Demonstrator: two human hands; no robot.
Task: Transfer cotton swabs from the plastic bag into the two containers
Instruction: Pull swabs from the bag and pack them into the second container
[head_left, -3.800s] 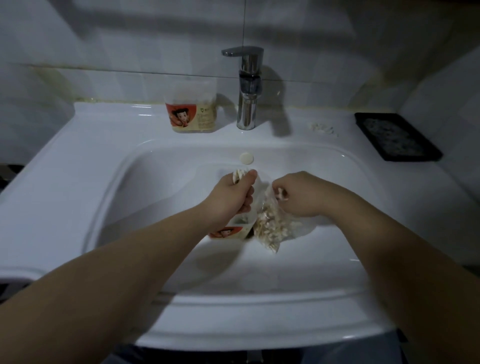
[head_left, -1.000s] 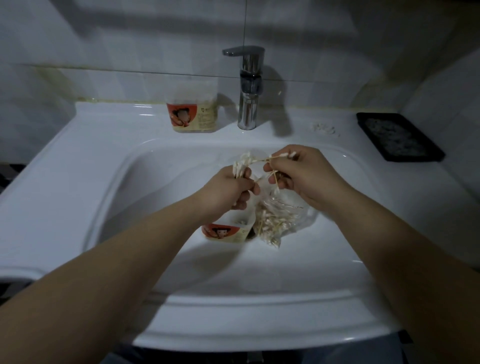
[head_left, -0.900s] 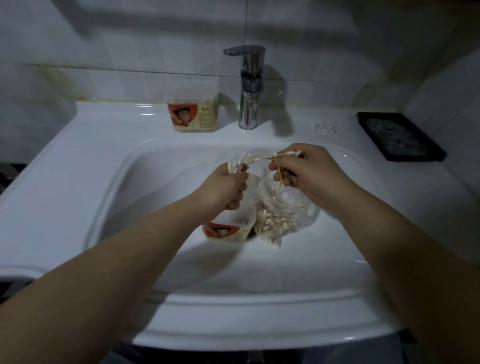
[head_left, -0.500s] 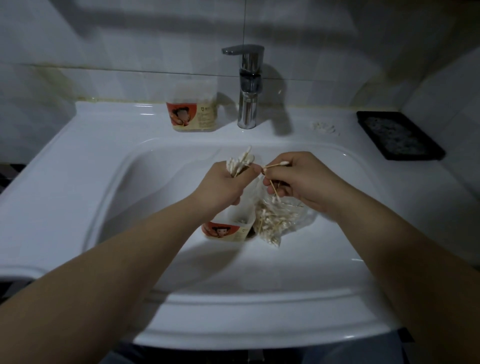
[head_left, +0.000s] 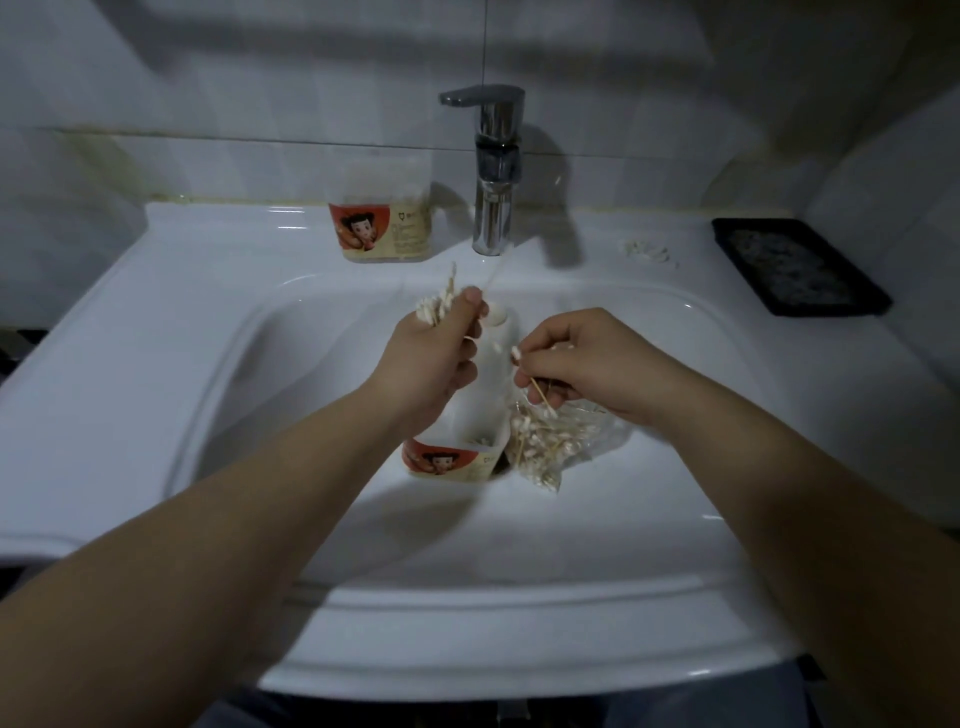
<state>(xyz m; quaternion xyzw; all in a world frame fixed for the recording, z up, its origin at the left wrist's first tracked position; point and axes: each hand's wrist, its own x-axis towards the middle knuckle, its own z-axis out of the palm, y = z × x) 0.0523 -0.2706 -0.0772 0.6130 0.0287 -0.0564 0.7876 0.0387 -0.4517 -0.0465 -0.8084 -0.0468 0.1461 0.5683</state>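
Note:
A clear plastic bag (head_left: 553, 441) of cotton swabs lies in the sink basin. Left of it, touching, stands an open container (head_left: 457, 457) with a red cartoon label and a few swabs inside. My left hand (head_left: 434, 358) grips a bunch of cotton swabs (head_left: 439, 304) above that container, their tips fanning up and left. My right hand (head_left: 582, 364) hovers over the bag's mouth and pinches a few swabs (head_left: 530, 371). A second container (head_left: 382, 218) with the same label stands on the sink ledge left of the faucet, its lid on.
A chrome faucet (head_left: 493, 171) rises at the back of the white sink (head_left: 156, 364). A black tray (head_left: 797, 265) lies on the right ledge, with a small white scrap (head_left: 647, 252) near it. A round white overflow cap (head_left: 496, 314) sits behind my left hand.
My right hand has dropped from beside my left hand down to the bag's mouth. My left hand has lifted slightly and its bunch of swabs looks bigger.

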